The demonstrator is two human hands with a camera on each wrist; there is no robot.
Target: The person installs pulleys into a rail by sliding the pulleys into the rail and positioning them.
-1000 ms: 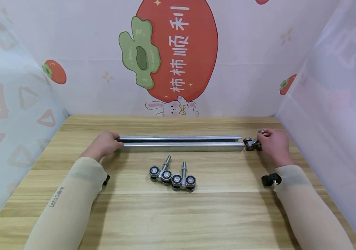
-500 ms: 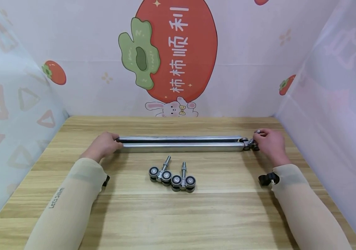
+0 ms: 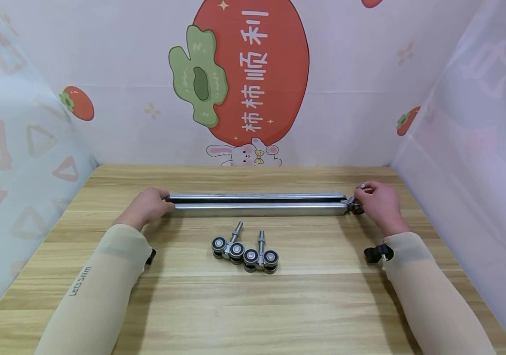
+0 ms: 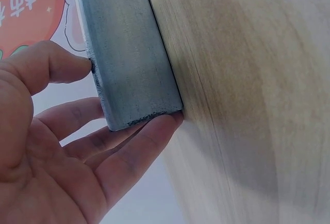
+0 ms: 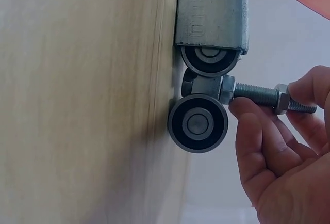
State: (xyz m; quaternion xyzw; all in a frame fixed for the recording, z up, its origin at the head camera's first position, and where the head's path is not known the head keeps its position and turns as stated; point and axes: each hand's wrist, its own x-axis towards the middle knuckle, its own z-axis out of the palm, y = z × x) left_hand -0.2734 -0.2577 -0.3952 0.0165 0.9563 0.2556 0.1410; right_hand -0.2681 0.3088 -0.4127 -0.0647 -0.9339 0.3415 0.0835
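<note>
A long silvery metal rail (image 3: pixel 253 210) with a slot along its top lies across the table. My left hand (image 3: pixel 146 207) holds its left end; in the left wrist view the thumb meets the upper edge and the fingers (image 4: pixel 136 162) bear on the end face. At the opposite end my right hand (image 3: pixel 380 204) pinches the threaded bolt (image 5: pixel 258 94) of a roller trolley (image 5: pixel 198 124). One front wheel sits partly inside the rail's mouth, the other wheels outside. Two similar roller trolleys (image 3: pixel 228 249) (image 3: pixel 260 259) rest side by side in front of the rail, bolts pointing away from me.
The wooden table (image 3: pixel 253 310) reaches back to a printed cloth wall (image 3: pixel 128 59). Cloth walls also stand at the left and the right (image 3: pixel 479 148). A small black device (image 3: pixel 375 254) is strapped at the right wrist.
My right hand has moved left with the roller trolley, and its leading wheels have passed partly into the rail's right end. The left hand and the two lying trolleys have stayed put.
</note>
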